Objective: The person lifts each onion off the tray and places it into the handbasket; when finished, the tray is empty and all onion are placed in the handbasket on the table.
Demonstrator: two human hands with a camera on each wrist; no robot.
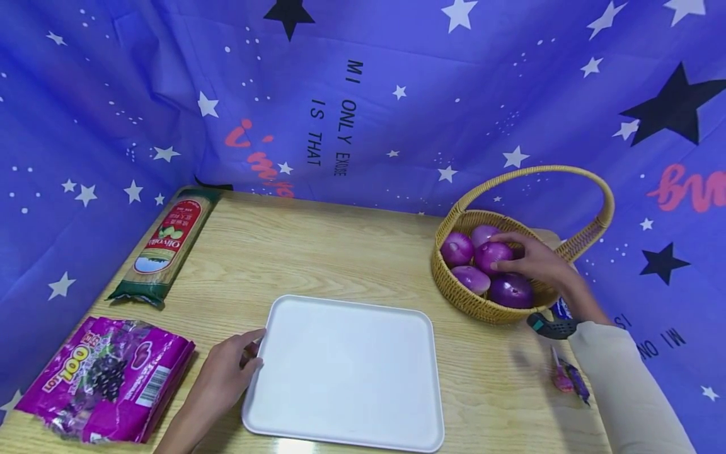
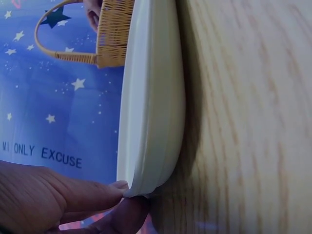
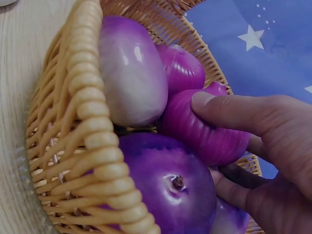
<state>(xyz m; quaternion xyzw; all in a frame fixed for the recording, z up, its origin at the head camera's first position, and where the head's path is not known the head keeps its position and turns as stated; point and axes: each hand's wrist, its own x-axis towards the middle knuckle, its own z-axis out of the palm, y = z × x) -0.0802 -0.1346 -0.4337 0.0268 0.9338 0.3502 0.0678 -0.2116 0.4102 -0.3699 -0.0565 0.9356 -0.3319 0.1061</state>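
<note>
A white rectangular tray (image 1: 346,372) lies at the front middle of the table. My left hand (image 1: 225,372) pinches its left rim, thumb above and a finger beneath, as the left wrist view shows on the tray edge (image 2: 151,161). To the right stands a wicker basket (image 1: 473,306) with a tall handle, holding several purple onions. Inside it, my right hand (image 1: 539,258) grips one onion (image 1: 491,257) between thumb and fingers. In the right wrist view the thumb presses on this onion (image 3: 207,129), with a darker glossy onion (image 3: 168,180) beside it.
At the left lie a purple candy bag (image 1: 108,381) and a green-ended pasta pack (image 1: 167,243). A lollipop (image 1: 561,378) and a dark wrapped sweet (image 1: 577,381) are below the right forearm. Blue star-printed cloth (image 1: 363,113) hangs behind the table.
</note>
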